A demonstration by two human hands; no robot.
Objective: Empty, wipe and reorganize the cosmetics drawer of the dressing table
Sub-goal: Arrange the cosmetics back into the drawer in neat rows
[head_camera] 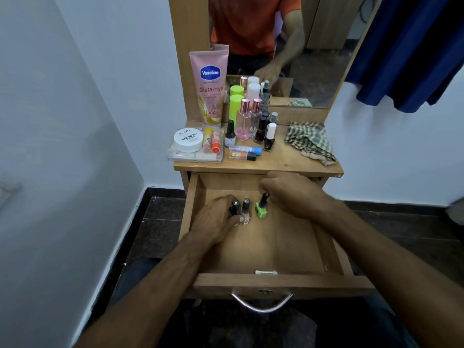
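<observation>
— Nearest, at 6 o'clock?
— Metal handle [262, 303] on the front of the pulled-out drawer [276, 249], with a small latch on the inner front wall just beyond.

— Inside the drawer?
— Bare wooden floor over the near half. Toward the far half, three nail polish bottles standing upright, close together.

— Left hand [216, 222]?
— Reaching in from 7 o'clock, fingers curled around a black-capped bottle [235, 208]. Grasping it, though the bottle body mostly hidden behind the fingers. Immediately at 3 o'clock of it, a pale bottle [246, 212] with a dark cap, touching or nearly touching the fingertips; cannot tell which.

— Right hand [292, 194]?
— Coming in from 4 o'clock, fingertips pinched on the black cap of the green bottle [261, 208]. Bottle leaning a little, body below and at 8 o'clock of the hand, base on the drawer floor.

— Farther, on the bench [288, 160]?
— At 10 o'clock, a clear box [195, 155] carrying a white round tub [188, 139] and two lip balm sticks. At 12 o'clock, two tubes lying flat, then a cluster of upright bottles: dark polishes, pink perfume [244, 121], lime-capped cans. At 2 o'clock, a crumpled checked cloth [310, 143].

— Farthest?
— Tall pink Vaseline tube [208, 86] leaning at the mirror [313, 59] frame.
</observation>
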